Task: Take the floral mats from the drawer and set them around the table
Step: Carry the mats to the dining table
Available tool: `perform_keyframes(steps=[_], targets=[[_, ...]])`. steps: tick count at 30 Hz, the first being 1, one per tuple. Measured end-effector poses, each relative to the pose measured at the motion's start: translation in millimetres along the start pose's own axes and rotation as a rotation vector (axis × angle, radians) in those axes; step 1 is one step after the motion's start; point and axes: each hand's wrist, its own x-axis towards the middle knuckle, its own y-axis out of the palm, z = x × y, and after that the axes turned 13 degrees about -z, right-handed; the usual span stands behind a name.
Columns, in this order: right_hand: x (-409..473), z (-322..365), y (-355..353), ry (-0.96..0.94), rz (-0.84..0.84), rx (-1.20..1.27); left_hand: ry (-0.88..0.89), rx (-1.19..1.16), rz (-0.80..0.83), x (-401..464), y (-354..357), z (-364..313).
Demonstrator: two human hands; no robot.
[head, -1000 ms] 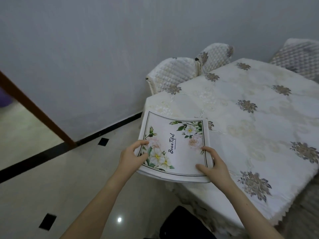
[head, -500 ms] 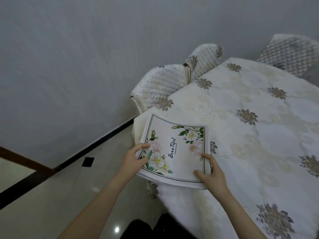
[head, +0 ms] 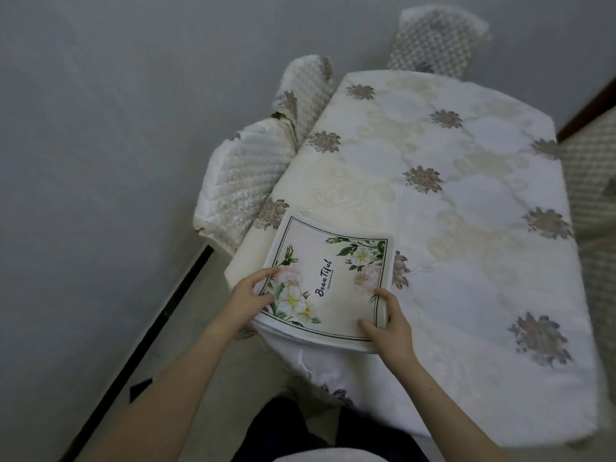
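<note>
**Both my hands on the stack of mats at the table's near corner**

Far out at nine o'clock a plain grey wall (head: 100,128) fills the view, with a black floor strip (head: 160,315) running along its foot down toward seven o'clock.

My left hand (head: 248,300) sits at about eight o'clock from the middle of the stack. Its thumb lies on top of the upper mat by the white flowers, and its fingers curl round the left edge, so it grips the stack.

The floral mats (head: 328,281) lie in a small pile at the centre of my view, near six o'clock of the table (head: 466,201). The pile rests on the near left corner of the cream tablecloth, its near edge reaching out past the table's rim. The top mat shows a dark thin border, green leaves, white and pink blooms, and script lettering.

My right hand (head: 388,325) holds the stack's near right corner, at about four o'clock from its middle: thumb on top, fingers hooked over the right edge.

Quilted chairs stand at the table's ten o'clock (head: 243,181), eleven o'clock (head: 306,91) and twelve o'clock (head: 436,41).
</note>
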Motion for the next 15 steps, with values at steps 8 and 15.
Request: perform_keyframes(steps=[8,15], targets=[[-35.7,-10.1,47.4,0.153,-0.188,-0.048,0.010,0.096,0.247,37.9,-15.1,42.2],[-38.6,-13.9,60.4,0.243,-0.157,-0.329,0.124,0.407,0.262,41.6,-11.2,56.1]])
